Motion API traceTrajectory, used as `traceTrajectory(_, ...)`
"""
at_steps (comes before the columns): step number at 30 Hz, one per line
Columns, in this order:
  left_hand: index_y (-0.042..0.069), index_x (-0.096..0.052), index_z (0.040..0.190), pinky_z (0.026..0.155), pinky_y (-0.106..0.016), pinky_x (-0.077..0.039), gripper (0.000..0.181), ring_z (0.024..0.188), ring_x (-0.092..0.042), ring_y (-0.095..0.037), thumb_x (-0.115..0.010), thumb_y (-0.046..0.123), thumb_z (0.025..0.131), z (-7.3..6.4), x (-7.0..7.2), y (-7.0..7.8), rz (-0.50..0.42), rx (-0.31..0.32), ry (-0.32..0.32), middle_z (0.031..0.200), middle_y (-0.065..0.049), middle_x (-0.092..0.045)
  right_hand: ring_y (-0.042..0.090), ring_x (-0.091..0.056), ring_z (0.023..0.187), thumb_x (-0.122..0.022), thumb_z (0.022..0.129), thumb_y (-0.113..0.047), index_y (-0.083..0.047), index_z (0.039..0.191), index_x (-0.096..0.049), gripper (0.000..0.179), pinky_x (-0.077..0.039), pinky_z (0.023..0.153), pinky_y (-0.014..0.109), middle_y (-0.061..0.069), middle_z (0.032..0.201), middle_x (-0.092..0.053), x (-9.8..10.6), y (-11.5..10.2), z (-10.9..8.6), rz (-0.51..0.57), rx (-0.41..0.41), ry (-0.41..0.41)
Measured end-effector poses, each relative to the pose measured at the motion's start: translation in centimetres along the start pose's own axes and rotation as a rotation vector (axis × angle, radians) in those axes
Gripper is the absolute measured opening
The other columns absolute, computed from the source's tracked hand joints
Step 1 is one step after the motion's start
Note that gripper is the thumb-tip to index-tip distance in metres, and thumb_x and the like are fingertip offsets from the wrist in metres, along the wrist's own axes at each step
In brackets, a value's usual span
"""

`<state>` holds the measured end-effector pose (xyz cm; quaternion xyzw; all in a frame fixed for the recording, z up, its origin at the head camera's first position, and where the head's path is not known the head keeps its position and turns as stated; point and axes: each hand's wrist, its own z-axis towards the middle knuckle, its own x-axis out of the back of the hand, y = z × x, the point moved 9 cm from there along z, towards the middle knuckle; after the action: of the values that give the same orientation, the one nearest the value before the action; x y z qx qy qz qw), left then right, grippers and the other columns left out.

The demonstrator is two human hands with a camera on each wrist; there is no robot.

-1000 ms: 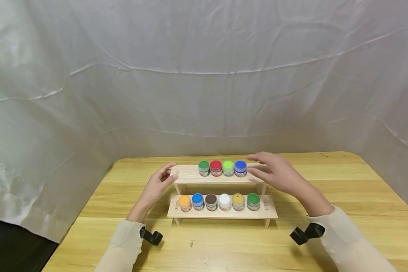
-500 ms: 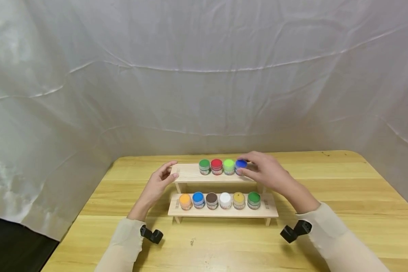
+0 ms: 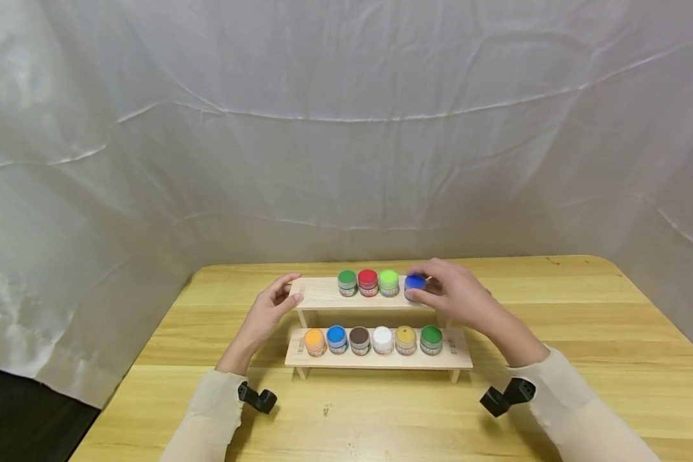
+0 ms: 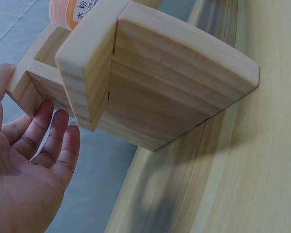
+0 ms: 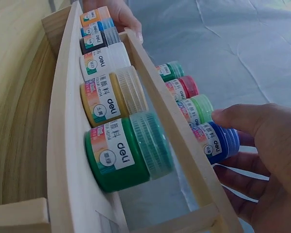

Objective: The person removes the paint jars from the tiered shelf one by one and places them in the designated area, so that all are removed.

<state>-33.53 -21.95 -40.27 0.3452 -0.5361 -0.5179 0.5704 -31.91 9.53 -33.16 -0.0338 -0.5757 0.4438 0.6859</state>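
A two-tier wooden rack (image 3: 319,294) stands on the table, with small paint jars on both shelves. My left hand (image 3: 267,316) grips the upper shelf's left end, thumb at the front corner and fingers behind it. On the same shelf, my right hand (image 3: 459,295) pinches a dark blue paint jar (image 3: 414,283) between thumb and fingers. A small gap parts that jar from a light green jar (image 3: 389,283). Left of it stand a red jar (image 3: 367,283) and a green jar (image 3: 348,283). The right wrist view shows the blue jar's label (image 5: 208,141) facing outward.
The lower shelf (image 3: 381,363) bears a row of jars, from an orange jar (image 3: 315,342) to a dark green jar (image 3: 431,340). Pale grey cloth (image 3: 346,160) hangs behind and beside the wooden table (image 3: 554,333).
My right hand has come left onto the dark blue jar and taken hold of it. The jar has shifted slightly right, away from the light green one. My left hand stays put.
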Motion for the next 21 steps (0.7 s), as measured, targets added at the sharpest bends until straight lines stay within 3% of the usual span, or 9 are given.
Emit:
traceTrajectory(9,0.005,-0.049,0.141,0.082,-0.030,-0.046,0.046,0.088,-0.053,-0.017,-0.062,0.013,0.097,0.1,0.0,-0.4,-0.005,-0.005,0.004,0.104,-0.011,-0.056,0.029,-0.065,0.100,-0.071,0.092,-0.026,-0.011,0.124,-0.063,0.037,-0.053,0.085,0.048,0.005,0.110,-0.062,1.3,0.3,-1.3,0.026,-0.001,0.010)
traceTrajectory(16,0.005,-0.048,0.141,0.079,-0.025,-0.046,0.047,0.089,-0.053,-0.019,-0.062,0.013,0.097,0.1,0.1,-0.3,0.001,-0.006,0.005,0.105,-0.011,-0.056,0.016,-0.060,0.086,-0.073,0.090,-0.025,-0.012,0.121,-0.065,0.035,-0.052,0.073,0.037,0.000,0.106,-0.063,2.4,0.8,-2.3,-0.035,0.031,0.066)
traceTrajectory(21,0.004,-0.047,0.142,0.080,-0.025,-0.047,0.048,0.090,-0.054,-0.019,-0.062,0.013,0.097,0.0,0.1,-0.3,0.002,-0.007,0.005,0.105,-0.011,-0.056,0.013,-0.057,0.087,-0.072,0.091,-0.028,-0.015,0.121,-0.066,0.034,-0.046,0.067,0.032,-0.002,0.106,-0.064,3.0,1.4,-3.0,-0.082,0.037,0.087)
